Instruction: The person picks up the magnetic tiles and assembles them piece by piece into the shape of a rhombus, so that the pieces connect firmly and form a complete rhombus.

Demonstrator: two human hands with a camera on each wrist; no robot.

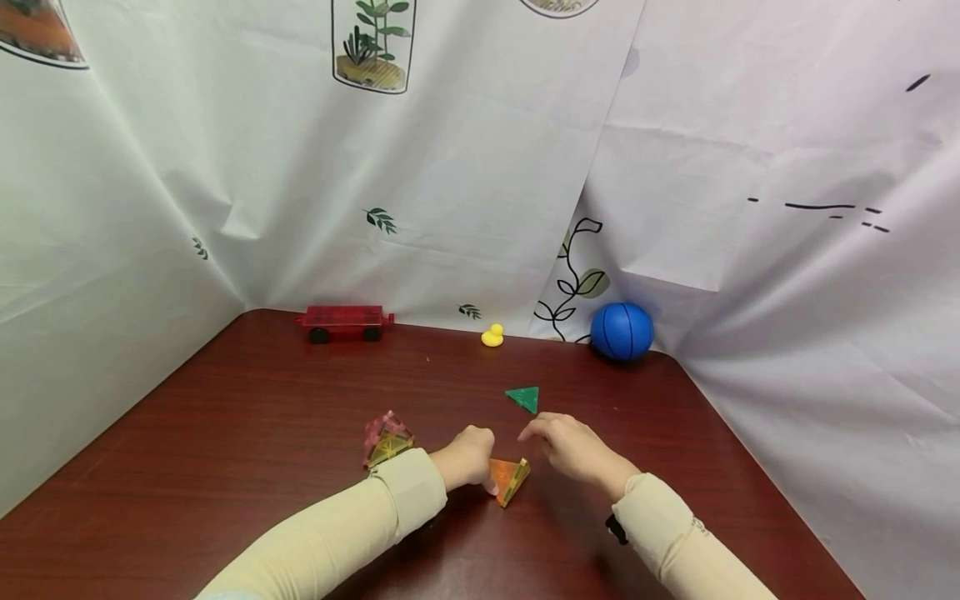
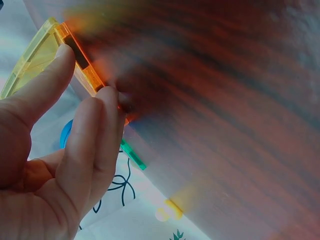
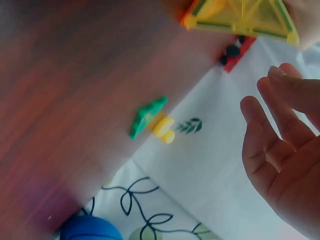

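Observation:
My left hand [image 1: 468, 458] pinches an orange magnetic tile [image 1: 502, 477] low over the table, thumb and fingers at its edge. A yellow triangular magnetic tile [image 3: 250, 17] stands joined to the orange one at an angle. To the right of the pair hovers my right hand [image 1: 577, 450], fingers loosely bent and nothing between them. Past that hand's fingertips a green triangular tile [image 1: 525, 398] lies on the table. Left of my left hand, pink [image 1: 378, 425] and yellow [image 1: 390, 447] tiles lean together, partly hidden by the sleeve.
Along the back of the dark wooden table [image 1: 225, 417] stand a red wheeled wagon [image 1: 343, 321], a small yellow duck [image 1: 492, 335] and a blue ball [image 1: 622, 331]. White printed cloth [image 1: 450, 167] hangs behind them and down both sides.

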